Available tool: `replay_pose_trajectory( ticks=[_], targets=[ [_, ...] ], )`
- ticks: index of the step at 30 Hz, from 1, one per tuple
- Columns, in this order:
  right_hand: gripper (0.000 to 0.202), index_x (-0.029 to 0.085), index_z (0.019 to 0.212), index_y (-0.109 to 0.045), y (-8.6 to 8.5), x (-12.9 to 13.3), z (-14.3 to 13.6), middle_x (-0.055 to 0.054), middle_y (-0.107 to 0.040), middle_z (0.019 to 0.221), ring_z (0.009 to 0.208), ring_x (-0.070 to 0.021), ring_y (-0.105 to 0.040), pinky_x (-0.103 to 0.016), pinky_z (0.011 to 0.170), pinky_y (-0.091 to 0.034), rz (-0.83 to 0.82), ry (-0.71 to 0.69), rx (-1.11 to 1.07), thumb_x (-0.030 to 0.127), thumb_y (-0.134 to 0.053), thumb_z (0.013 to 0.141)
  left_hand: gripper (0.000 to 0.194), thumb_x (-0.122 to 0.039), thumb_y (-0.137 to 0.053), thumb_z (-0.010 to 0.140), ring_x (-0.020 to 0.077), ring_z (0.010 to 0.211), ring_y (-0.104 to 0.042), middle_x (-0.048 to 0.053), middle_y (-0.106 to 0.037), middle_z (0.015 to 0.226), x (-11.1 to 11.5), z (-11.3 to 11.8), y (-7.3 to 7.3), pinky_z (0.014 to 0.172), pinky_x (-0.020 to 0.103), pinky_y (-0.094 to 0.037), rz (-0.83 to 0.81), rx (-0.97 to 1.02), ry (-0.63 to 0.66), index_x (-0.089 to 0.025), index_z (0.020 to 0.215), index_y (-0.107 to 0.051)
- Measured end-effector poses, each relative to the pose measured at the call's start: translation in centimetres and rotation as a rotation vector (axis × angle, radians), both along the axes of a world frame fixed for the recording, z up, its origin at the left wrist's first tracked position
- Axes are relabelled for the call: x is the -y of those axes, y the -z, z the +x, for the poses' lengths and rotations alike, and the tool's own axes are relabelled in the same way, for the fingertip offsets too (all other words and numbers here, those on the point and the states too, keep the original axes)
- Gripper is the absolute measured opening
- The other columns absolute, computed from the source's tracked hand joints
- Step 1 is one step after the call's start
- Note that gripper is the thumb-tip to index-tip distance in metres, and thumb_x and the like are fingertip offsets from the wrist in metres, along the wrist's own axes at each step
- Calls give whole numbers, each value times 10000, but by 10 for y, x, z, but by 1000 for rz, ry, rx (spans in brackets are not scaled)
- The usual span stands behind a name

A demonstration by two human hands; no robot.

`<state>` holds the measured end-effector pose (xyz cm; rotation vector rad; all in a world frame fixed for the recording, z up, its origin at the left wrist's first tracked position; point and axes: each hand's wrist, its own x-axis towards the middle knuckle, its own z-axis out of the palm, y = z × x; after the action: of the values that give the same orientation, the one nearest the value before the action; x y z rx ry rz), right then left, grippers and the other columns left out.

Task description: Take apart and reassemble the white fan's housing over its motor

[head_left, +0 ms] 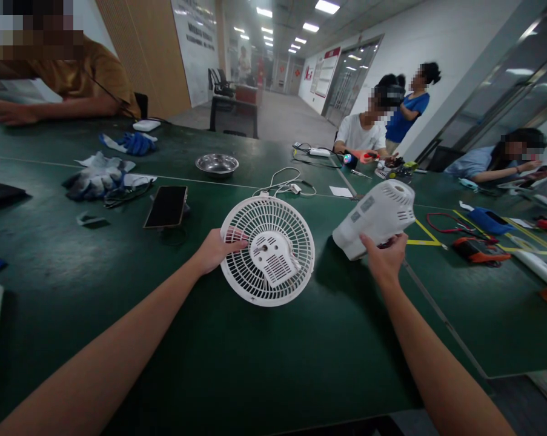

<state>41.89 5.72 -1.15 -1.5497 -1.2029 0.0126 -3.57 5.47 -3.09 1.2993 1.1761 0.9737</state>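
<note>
My left hand (216,249) grips the left rim of a round white fan grille (237,275), its thumb lying over the slats. The grille faces me, and a white vented plate (275,266) sits at its middle. To the right, my right hand (384,257) is closed around a white plastic fan housing (375,212), tilted above the green table. Slots and a round opening show at the housing's upper right end. The grille and the housing are apart. A white cable (282,181) lies behind the grille; whether it joins the grille I cannot tell.
Beyond the grille stands a metal bowl (217,163). Leftward are a phone (166,206) and crumpled work gloves (98,175). An orange multimeter (477,249) and a blue case (489,220) lie at the right. Several people sit or stand around the green table (273,363).
</note>
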Motion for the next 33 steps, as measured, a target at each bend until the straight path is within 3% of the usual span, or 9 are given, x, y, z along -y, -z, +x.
replay_pose_trajectory(
  ticks=[5, 11, 15, 18, 22, 28, 33],
  targets=[
    [840, 180, 1228, -524, -6, 0, 42, -126, -697, 1111, 933, -285, -684, -460, 856, -551, 6, 110, -23, 504, -898, 549, 313, -362, -837, 752, 242, 884, -741, 58, -773, 971, 0, 2, -1, 845, 417, -599, 17, -25, -20, -189, 990, -734],
    [828, 179, 1297, -514, 4, -4, 69, -127, -673, 1168, 1011, -300, -671, -493, 916, -532, 54, 53, -60, 496, -848, 609, 317, -353, -831, 749, 245, 910, -745, 64, -775, 1015, -2, 1, 2, 856, 413, -600, -8, -29, -29, -201, 1007, -727],
    [922, 180, 1423, -435, 4, -6, 71, -143, -628, 1280, 1085, -294, -651, -484, 950, -516, 118, -5, -18, 478, -830, 645, 334, -371, -831, 761, 246, 917, -742, 60, -771, 1017, 0, 0, 1, 862, 416, -601, -25, -3, -16, -207, 1029, -717],
    [954, 188, 1474, -409, -2, -2, 68, -151, -599, 1348, 1133, -297, -623, -474, 947, -504, 153, 25, 12, 497, -821, 671, 350, -381, -834, 762, 253, 931, -740, 60, -766, 1016, 1, 0, 0, 886, 430, -596, -19, -15, -8, -203, 1037, -711],
    [847, 191, 1439, -489, -9, 3, 67, -157, -624, 1324, 1115, -309, -617, -470, 922, -472, 134, 81, 73, 493, -808, 715, 331, -374, -827, 762, 269, 932, -740, 70, -766, 1016, 1, 0, 0, 880, 458, -598, -11, -36, -23, -208, 1026, -717],
    [765, 205, 1377, -524, -15, 3, 71, -152, -620, 1315, 1071, -312, -616, -452, 865, -477, 119, 22, 29, 466, -801, 713, 310, -357, -820, 749, 275, 917, -746, 79, -773, 1009, 1, 2, -2, 849, 455, -602, -18, -49, -41, -212, 1006, -724],
    [761, 204, 1381, -510, -16, 4, 68, -151, -587, 1353, 1138, -321, -590, -472, 939, -470, 157, 9, 37, 440, -800, 718, 318, -359, -835, 741, 263, 898, -744, 62, -770, 978, -1, 1, 2, 848, 439, -600, -13, -30, -41, -210, 999, -723]
  ],
)
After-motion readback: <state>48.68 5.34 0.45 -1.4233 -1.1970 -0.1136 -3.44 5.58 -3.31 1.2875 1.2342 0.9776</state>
